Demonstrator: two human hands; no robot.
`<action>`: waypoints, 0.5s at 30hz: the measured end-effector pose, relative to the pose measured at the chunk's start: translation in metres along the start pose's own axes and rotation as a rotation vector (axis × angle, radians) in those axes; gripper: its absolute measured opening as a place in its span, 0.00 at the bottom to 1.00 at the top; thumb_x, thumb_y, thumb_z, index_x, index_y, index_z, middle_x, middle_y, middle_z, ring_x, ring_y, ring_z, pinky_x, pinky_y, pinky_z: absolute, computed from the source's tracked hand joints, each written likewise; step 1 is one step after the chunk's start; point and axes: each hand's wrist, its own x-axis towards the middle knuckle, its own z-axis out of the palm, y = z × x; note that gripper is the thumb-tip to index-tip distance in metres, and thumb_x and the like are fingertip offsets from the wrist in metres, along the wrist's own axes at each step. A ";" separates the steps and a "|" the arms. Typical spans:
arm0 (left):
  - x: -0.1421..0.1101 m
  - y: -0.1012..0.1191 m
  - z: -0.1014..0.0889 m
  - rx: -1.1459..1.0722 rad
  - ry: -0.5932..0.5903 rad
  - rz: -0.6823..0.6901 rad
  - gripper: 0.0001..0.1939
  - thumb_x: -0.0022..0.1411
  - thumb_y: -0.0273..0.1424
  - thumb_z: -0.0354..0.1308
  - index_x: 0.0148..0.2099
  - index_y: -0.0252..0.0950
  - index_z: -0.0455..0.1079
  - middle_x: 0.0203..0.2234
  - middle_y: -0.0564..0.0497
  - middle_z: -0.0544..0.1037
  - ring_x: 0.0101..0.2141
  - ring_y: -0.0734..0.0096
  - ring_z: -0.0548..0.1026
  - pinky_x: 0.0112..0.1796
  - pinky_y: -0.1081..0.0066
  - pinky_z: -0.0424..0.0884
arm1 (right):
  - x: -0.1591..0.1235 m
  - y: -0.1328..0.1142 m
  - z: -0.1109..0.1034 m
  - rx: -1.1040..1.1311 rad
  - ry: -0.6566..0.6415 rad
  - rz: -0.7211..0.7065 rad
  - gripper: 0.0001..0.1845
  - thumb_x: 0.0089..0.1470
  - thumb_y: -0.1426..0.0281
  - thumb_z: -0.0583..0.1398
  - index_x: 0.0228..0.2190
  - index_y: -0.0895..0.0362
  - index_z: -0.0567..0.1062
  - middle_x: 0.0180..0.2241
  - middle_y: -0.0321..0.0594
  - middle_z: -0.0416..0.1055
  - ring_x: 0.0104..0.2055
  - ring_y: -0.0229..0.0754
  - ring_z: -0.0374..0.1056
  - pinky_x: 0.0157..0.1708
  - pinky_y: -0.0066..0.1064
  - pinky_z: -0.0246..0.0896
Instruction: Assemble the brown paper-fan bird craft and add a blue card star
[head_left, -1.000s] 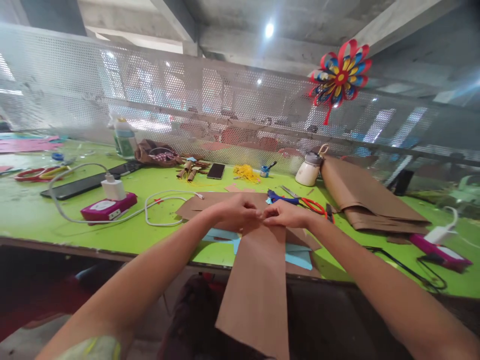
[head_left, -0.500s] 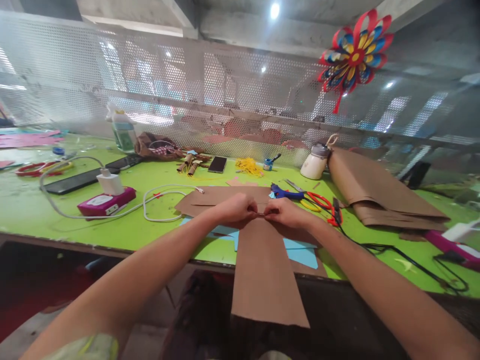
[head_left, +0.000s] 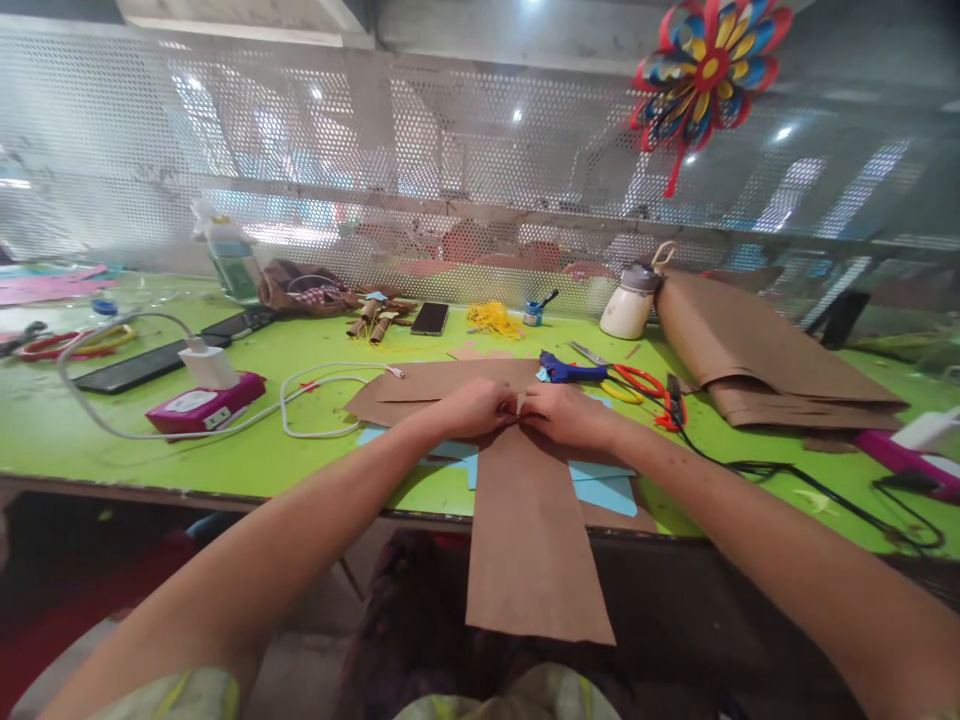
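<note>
A long strip of brown kraft paper (head_left: 534,540) runs from under my fingers down over the table's front edge. At its far end my left hand (head_left: 484,405) pinches the paper, fingers curled together. Close beside it, my right hand (head_left: 566,415) pinches the same end from the other side. The fingertips hide the fold or edge between them. Beneath lie a flat brown paper sheet (head_left: 420,380) and light blue paper pieces (head_left: 607,490). Just beyond my right hand lies a blue glue gun (head_left: 574,370).
Scissors with red handles (head_left: 641,380) and red-handled pliers (head_left: 673,403) lie right of the glue gun. Folded brown paper (head_left: 765,350) and a white bottle (head_left: 628,305) stand at right. A purple power strip (head_left: 206,405) with a white cable (head_left: 281,410) sits left; a phone (head_left: 430,319) lies behind.
My fingers have shifted slightly on the strip's far end, with the knuckles now more over it. The whole view has tipped a little downward. The strip still hangs over the edge.
</note>
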 end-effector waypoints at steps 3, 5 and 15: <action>0.000 0.002 -0.001 0.020 -0.011 0.002 0.08 0.57 0.31 0.54 0.31 0.33 0.72 0.29 0.48 0.73 0.27 0.72 0.68 0.29 0.75 0.60 | -0.007 -0.002 0.002 -0.038 0.011 0.009 0.10 0.58 0.73 0.53 0.38 0.60 0.73 0.37 0.47 0.70 0.39 0.44 0.64 0.36 0.32 0.54; 0.000 0.003 -0.002 0.035 -0.017 0.007 0.08 0.57 0.30 0.53 0.32 0.33 0.71 0.29 0.47 0.74 0.28 0.71 0.69 0.29 0.74 0.60 | -0.011 -0.001 0.003 -0.053 0.016 0.012 0.10 0.58 0.72 0.53 0.39 0.60 0.73 0.38 0.47 0.69 0.39 0.44 0.64 0.36 0.32 0.54; -0.007 0.005 -0.013 0.115 -0.086 0.017 0.05 0.51 0.22 0.52 0.30 0.33 0.69 0.27 0.47 0.73 0.27 0.69 0.68 0.28 0.73 0.60 | -0.020 0.005 0.008 -0.074 0.042 0.024 0.07 0.57 0.73 0.55 0.36 0.59 0.72 0.37 0.45 0.67 0.40 0.43 0.63 0.38 0.31 0.55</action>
